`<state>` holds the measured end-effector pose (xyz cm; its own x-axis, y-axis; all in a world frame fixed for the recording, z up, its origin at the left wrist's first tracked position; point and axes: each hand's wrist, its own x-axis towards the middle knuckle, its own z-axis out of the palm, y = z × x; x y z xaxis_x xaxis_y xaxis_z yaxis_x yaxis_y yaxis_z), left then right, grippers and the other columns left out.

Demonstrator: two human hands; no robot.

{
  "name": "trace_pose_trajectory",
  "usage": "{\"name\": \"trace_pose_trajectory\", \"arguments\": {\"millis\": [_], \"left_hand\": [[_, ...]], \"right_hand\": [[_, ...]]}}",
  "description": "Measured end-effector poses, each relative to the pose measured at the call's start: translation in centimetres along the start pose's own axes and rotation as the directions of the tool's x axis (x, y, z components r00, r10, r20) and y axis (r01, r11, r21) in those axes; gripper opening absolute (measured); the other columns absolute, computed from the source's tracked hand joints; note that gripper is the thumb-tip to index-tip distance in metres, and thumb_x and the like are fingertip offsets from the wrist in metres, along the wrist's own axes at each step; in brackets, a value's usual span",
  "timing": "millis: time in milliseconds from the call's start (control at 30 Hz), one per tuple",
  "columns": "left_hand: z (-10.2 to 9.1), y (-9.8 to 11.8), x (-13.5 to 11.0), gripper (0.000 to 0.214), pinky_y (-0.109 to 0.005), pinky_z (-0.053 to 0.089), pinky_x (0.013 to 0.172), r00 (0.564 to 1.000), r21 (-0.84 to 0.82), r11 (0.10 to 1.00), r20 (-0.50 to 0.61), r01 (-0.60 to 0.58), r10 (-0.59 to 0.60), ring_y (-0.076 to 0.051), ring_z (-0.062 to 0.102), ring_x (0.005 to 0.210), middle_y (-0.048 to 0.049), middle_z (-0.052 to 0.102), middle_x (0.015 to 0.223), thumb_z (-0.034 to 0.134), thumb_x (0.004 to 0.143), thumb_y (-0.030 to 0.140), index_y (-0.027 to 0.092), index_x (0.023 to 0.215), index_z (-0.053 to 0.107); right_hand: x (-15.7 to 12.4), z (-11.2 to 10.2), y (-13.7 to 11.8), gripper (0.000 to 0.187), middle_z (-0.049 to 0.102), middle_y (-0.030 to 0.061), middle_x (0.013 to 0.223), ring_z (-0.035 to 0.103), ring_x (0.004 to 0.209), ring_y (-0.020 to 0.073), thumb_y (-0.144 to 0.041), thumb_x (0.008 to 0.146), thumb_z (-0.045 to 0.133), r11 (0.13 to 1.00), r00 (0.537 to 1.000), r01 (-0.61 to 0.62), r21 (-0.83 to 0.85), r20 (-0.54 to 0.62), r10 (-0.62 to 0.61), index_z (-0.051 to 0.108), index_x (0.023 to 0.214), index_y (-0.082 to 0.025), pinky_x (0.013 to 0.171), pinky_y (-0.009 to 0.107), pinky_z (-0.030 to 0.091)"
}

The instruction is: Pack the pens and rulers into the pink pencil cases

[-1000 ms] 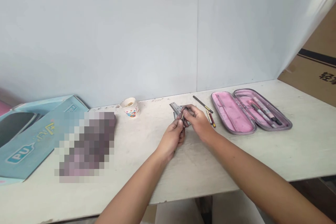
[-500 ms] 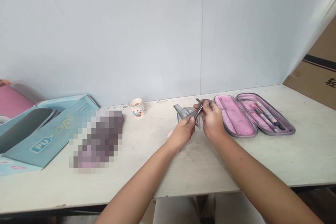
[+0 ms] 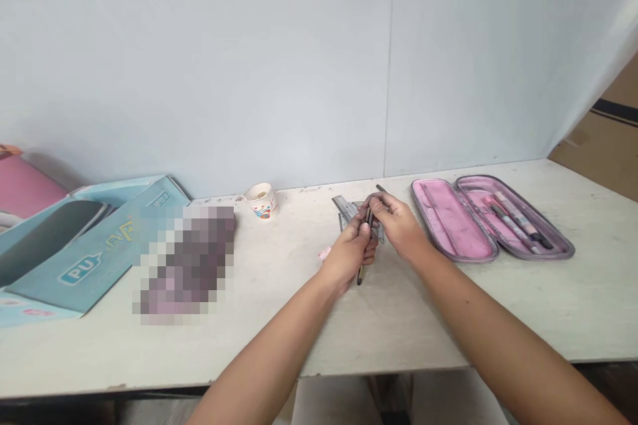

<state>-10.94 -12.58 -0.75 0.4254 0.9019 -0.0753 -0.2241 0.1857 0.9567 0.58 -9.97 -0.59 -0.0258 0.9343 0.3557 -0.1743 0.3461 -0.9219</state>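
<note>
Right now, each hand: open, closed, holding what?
Left hand: closed, holding a dark pen.
Right hand: closed, fingertips pinching what looks like the same pen.

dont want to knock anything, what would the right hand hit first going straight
Past the dark pen it pinches, the right hand would probably meet the metal ruler; depth is unclear.
</note>
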Motion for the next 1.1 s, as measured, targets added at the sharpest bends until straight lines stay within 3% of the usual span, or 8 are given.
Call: {"name": "trace_pose_trajectory", "arguments": {"millis": [100,233,400,500,667,833,933,1100], "left_hand": [[-0.1,0.5,-0.1,0.028,-0.014,0.02,0.044,0.998,-0.067,0.997,0.029,-0.046,0.048,-0.004,0.025,0.044,0.0082,0.031,0.056,0.051,0.085,0.035,0.023,0.109,0.042],[-1.0,2.1,0.3,0.024,-0.017,0.038,0.057,0.963,-0.183,0.948,-0.125,-0.26,0.24,-0.006,0.046,0.059,0.0045,0.047,0.069,0.062,0.077,0.031,0.023,0.093,0.047],[-3.8,3.1,0.8,0.027,-0.019,0.041,0.067,0.883,-0.078,0.908,-0.279,-0.411,0.376,-0.007,0.051,0.071,0.0038,0.053,0.077,0.072,0.065,0.024,0.019,0.082,0.051],[-5.3,2.9,1.0,0.026,-0.018,0.036,0.056,0.889,0.029,0.931,-0.288,-0.364,0.356,-0.005,0.045,0.057,0.0052,0.051,0.066,0.073,0.062,0.024,0.016,0.077,0.054],[-5.6,2.6,0.7,0.029,-0.021,0.038,0.051,0.963,0.115,0.977,-0.185,-0.178,0.197,-0.008,0.05,0.049,0.0042,0.054,0.055,0.074,0.063,0.03,0.016,0.07,0.049],[-5.8,2.5,0.8,0.032,-0.02,0.039,0.048,0.959,0.049,0.989,-0.243,-0.142,0.149,-0.008,0.05,0.045,0.0035,0.055,0.052,0.073,0.064,0.033,0.017,0.069,0.046],[-5.9,2.2,1.0,0.03,-0.021,0.043,0.052,0.954,0.0,0.989,-0.264,-0.146,0.141,-0.008,0.053,0.049,0.0023,0.056,0.055,0.072,0.065,0.033,0.016,0.071,0.047],[-4.6,0.8,0.9,0.028,-0.024,0.048,0.061,0.99,-0.103,0.991,-0.118,-0.087,0.075,-0.011,0.058,0.06,-0.0002,0.06,0.067,0.069,0.07,0.033,0.017,0.082,0.05]], "right_hand": [[-0.4,0.5,0.0,0.028,0.065,0.0021,0.087,0.059,0.077,0.0127,-0.045,0.082,0.049,0.996,0.999,0.03,-0.085,0.023,-0.028,0.059,0.093,-0.02,0.069,0.026,0.046],[-1.6,2.2,0.5,0.045,0.061,0.0039,0.107,0.059,0.08,0.0137,-0.047,0.085,0.044,0.989,0.993,-0.028,-0.143,0.109,0.044,0.044,0.125,-0.026,0.065,0.027,0.048],[-2.2,2.5,0.9,0.033,0.064,0.0018,0.08,0.059,0.073,0.0155,-0.034,0.088,0.041,0.851,0.98,0.051,-0.522,0.19,0.058,0.051,0.116,-0.021,0.068,0.029,0.043],[-1.8,1.4,0.6,0.028,0.065,0.0034,0.081,0.058,0.076,0.0168,-0.032,0.09,0.036,0.672,0.981,0.137,-0.727,0.195,0.012,0.06,0.098,-0.02,0.069,0.028,0.04],[-1.0,-1.9,-0.2,0.031,0.067,0.0035,0.083,0.059,0.079,0.0174,-0.032,0.091,0.035,0.474,0.961,0.254,-0.843,0.276,-0.025,0.063,0.086,-0.021,0.069,0.028,0.039],[-1.0,-6.6,-0.9,0.025,0.066,0.0075,0.088,0.057,0.086,0.0214,-0.028,0.088,0.041,0.254,0.908,0.371,-0.893,0.292,-0.299,0.063,0.092,-0.018,0.075,0.033,0.041],[-1.3,-8.0,-0.7,0.02,0.065,0.0073,0.089,0.058,0.085,0.0204,-0.027,0.087,0.044,0.284,0.883,0.348,-0.893,0.211,-0.418,0.061,0.093,-0.018,0.075,0.033,0.043],[-2.3,-6.9,0.0,0.012,0.063,0.0046,0.086,0.058,0.08,0.0172,-0.026,0.084,0.049,0.455,0.878,0.352,-0.818,0.121,-0.463,0.057,0.09,-0.02,0.071,0.03,0.045]]}}
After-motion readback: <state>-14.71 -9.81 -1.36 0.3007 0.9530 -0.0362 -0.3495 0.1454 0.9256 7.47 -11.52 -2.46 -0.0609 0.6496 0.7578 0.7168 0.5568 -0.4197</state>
